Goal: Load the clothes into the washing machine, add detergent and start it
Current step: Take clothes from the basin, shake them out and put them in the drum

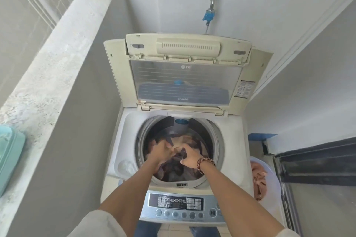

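Both hands are reached into the drum point(215, 141) of the top-loading washing machine point(234, 132), whose lid point(185, 71) is stood open behind the drum mouth; the drum is taken here as the landmark. The clothes point(173, 169) (dark maroon and pale pieces, heaped loosely) are seen inside the drum, piled toward its near side; more pinkish cloth is left in a basket point(273, 181) to the right of the drum, beside the machine.

The left hand point(160, 151) is blurred by motion, so its fingers cannot be told apart with confidence, though they appear curled into the fabric; the right hand point(189, 157), with a beaded bracelet point(203, 163) at the wrist, is seen with fingers bent down and closed on a dark fold at the middle of the heap.

The step in hand is judged to be the loading and settling of the garments. It is best done if the pieces are shaken apart and spread evenly round the drum rather than left bunched at the near side; no cloth should be left draped over the drum's rim; room should be kept at the top for the remaining basket load. The control panel point(176, 206), in front of the drum, is untouched; no detergent container can be identified with certainty.
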